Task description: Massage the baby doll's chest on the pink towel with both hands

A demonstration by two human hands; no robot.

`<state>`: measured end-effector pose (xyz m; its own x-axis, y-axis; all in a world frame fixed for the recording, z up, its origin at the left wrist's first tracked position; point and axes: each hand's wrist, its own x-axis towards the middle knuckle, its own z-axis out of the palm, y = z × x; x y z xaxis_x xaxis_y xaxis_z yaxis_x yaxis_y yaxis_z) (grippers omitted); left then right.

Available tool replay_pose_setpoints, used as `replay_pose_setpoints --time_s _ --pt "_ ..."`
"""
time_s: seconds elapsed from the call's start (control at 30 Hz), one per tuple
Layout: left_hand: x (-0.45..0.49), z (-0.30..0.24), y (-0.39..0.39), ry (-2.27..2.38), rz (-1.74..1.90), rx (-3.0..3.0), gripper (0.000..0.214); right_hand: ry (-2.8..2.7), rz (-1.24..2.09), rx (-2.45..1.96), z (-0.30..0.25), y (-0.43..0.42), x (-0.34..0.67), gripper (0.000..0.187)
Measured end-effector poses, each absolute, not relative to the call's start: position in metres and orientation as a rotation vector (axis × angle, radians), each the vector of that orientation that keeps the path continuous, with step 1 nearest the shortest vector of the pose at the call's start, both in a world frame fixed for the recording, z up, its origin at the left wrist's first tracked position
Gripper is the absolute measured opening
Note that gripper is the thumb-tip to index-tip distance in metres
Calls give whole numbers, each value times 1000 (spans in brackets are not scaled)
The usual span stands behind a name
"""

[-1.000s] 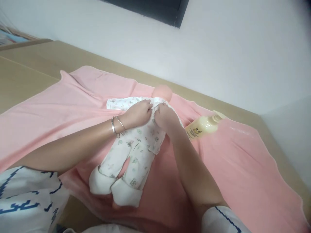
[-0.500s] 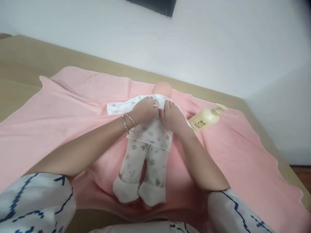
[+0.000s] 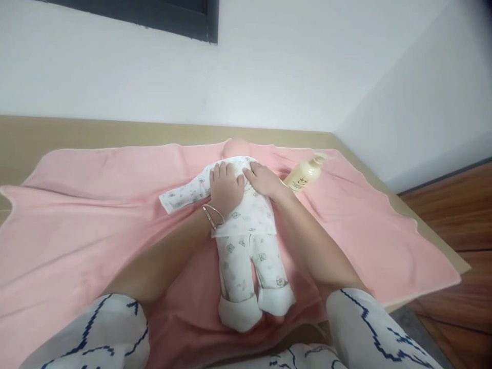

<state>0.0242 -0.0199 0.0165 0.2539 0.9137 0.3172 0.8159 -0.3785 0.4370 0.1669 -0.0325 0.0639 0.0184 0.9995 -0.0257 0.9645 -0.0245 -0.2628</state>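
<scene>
1 doll (image 3: 246, 246), l hand (image 3: 225, 187) & r hand (image 3: 263, 180) flat on chest, fingers unclenched, head half hidden

This looks like a room in a home, set up as a spot for looking after a baby. A soft pink blanket (image 3: 96, 205) is spread over a flat tan table (image 3: 77, 134). A baby doll (image 3: 253, 218) in printed sleep clothes lies on it in the middle, and a pale yellow pump bottle (image 3: 303, 174) lies just beside the doll at 1 o'clock. Plain white walls (image 3: 288, 61) meet in a corner at 1 o'clock, a dark window frame (image 3: 154, 15) sits at 11 o'clock, and a brown wood floor (image 3: 461, 205) shows at 3 o'clock.
</scene>
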Motion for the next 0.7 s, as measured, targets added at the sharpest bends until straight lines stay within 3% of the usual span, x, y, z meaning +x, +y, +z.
replay_pose_setpoints --time_s 0.27,0.53,0.7 --pt "21 23 -24 1585 744 2471 43 -2075 187 -2175 48 -27 163 61" --pt "16 44 -12 1680 431 2424 41 -2223 44 -2129 67 -48 156 51" --pt "14 48 -11 1720 356 2417 49 -2327 26 -2014 75 -62 158 45"
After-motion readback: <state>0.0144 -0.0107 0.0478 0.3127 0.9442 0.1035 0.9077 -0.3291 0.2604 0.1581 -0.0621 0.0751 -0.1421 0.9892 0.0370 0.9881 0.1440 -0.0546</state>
